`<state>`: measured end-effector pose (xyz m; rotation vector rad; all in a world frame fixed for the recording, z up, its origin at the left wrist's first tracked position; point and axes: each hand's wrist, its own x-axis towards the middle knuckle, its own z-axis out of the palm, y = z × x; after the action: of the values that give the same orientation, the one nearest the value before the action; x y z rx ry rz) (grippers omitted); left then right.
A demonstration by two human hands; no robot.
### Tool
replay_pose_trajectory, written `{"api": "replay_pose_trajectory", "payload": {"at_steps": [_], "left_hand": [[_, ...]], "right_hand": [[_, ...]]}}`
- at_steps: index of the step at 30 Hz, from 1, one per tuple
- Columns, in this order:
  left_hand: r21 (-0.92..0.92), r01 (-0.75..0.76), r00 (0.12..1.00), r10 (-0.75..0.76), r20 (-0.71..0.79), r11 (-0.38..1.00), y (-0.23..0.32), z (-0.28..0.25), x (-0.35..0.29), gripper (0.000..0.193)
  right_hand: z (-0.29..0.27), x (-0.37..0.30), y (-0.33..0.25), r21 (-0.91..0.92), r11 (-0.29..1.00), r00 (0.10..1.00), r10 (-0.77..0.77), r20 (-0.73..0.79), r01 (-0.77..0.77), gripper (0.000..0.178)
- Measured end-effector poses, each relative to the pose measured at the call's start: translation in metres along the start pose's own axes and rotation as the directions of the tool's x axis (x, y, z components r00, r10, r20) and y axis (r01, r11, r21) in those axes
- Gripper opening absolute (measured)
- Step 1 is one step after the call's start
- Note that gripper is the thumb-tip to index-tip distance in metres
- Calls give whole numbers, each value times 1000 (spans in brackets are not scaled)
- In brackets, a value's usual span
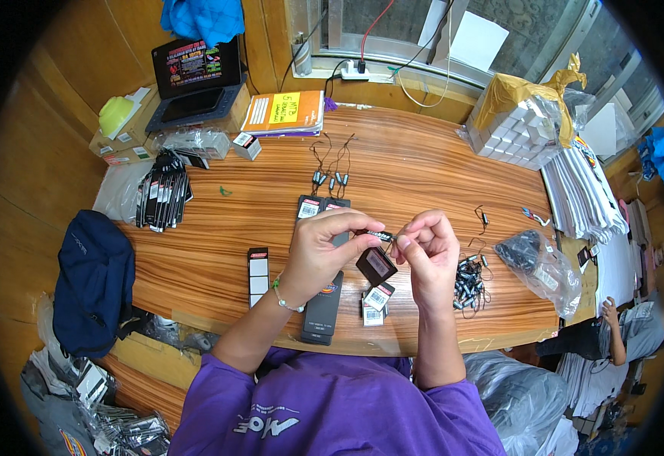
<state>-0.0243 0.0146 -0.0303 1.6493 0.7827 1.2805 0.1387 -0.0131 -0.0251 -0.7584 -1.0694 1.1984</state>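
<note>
Over the middle of the table, my left hand (324,242) pinches a small dark piece with pale markings (378,235), which looks like a hang-tag string seal. The fingers of my right hand (431,254) are pinched at its other end, by what seems to be a thin cord. A black rectangular tag (377,266) hangs or is held just below; how it is attached is hidden. Beneath my hands lie white-labelled small tags (378,296) and a long dark-grey tag (319,318). More dark tags (310,207) lie partly behind my left hand.
Loose corded seals (469,287) are heaped at the right; several more (332,180) lie farther back. A black tag bundle (162,194), laptop (195,83) and orange envelope (284,112) stand left. Wrapped white boxes (518,125), a paper stack (583,190) and plastic bag (548,270) are right.
</note>
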Motion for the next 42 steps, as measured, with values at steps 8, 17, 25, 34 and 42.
{"api": "replay_pose_trajectory", "payload": {"at_steps": [8,17,25,34,42], "left_hand": [[178,-120,993,116,31,977,8,-2,4,14],[87,-57,991,46,124,995,6,-11,3,12],[-16,-22,992,24,123,1000,12,-6,-4,12],[83,-83,978,65,198,993,19,-6,1,10],[211,-87,990,61,125,974,21,-3,1,21]], "right_hand": [[4,-4,-2,-109,994,1000,-5,-23,2,15],[-10,-1,-3,17,982,966,180,184,-187,14],[-12,-6,3,107,979,955,141,261,-174,15],[-13,-8,6,232,939,930,174,322,-256,21],[-2,1,0,-224,943,906,307,292,-247,19]]}}
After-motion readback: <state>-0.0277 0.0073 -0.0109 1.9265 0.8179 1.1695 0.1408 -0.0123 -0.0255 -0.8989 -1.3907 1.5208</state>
